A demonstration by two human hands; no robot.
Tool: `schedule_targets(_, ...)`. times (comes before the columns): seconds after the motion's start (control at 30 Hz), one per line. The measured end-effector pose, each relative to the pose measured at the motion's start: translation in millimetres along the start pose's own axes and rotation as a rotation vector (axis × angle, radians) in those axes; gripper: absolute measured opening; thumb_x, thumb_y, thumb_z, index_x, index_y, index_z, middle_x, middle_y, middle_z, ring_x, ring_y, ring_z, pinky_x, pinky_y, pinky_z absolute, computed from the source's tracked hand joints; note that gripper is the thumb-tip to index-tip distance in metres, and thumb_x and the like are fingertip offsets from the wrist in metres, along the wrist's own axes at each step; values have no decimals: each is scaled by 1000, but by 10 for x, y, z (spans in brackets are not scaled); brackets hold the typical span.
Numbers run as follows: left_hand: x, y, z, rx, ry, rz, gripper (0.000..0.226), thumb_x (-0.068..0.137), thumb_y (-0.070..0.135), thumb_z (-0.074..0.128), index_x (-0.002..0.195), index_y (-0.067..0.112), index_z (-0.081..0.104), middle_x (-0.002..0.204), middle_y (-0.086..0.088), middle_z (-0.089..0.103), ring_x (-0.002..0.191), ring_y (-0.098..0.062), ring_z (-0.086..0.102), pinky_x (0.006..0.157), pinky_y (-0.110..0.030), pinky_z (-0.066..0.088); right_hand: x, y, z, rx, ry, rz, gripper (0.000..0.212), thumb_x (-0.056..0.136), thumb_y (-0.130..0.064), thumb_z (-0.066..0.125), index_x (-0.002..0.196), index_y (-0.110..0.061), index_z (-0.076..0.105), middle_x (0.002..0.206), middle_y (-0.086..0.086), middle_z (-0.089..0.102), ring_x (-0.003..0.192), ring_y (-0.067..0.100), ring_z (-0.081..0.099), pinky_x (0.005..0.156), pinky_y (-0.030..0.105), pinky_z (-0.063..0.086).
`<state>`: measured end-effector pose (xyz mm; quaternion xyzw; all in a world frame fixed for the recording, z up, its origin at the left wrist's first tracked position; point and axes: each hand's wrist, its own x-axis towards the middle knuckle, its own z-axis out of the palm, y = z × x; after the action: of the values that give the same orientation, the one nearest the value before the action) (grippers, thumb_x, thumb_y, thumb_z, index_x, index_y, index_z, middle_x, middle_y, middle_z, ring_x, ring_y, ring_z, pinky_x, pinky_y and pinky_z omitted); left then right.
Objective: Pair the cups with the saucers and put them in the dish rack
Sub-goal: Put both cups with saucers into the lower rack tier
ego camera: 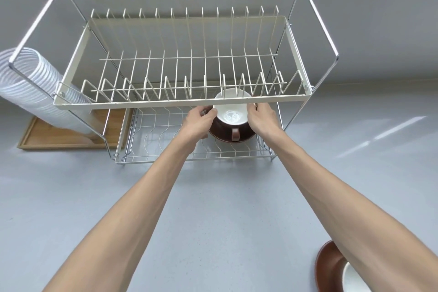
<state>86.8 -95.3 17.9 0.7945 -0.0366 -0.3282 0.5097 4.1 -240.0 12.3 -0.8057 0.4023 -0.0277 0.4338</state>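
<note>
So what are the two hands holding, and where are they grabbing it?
The left hand and right hand grip opposite sides of the brown saucer, which carries the cup.

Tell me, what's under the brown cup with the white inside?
A round brown saucer sits under the brown cup with the white inside, on the wire bottom shelf of the dish rack. The cup covers the saucer's middle, so only its rim shows.

A home kitchen. A two-tier cream wire dish rack (182,99) stands on a grey surface (213,208). A pale wooden tray (59,140) lies beside it.
</note>
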Motion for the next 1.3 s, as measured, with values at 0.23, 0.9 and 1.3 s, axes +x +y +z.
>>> schedule_targets(0.23,-242,-60,-70,225,-63,68,44,99,33,52,142,21,51,122,2,56,110,-23,58,90,-42,55,-312,7,-110,-49,-62,-43,38,102,-28,39,128,-6,56,130,14,62,122,35,54,90,34,40)
schedule_targets(0.9,-1535,-305,191,1269,-315,379,53,101,52,39,151,35,36,152,-1,49,136,-26,48,106,-39,42,-1885,562,-442,-851,-107,-259,43,101,-38,39,137,-17,48,130,11,58,119,35,55,91,44,43)
schedule_targets(1.3,-1993,-787,892,1302,-69,800,54,102,48,36,152,28,35,160,-8,35,146,-31,31,115,-45,28,-2481,1432,-672,-694,256,-233,50,100,-40,49,145,-17,47,156,16,39,143,34,37,112,47,35)
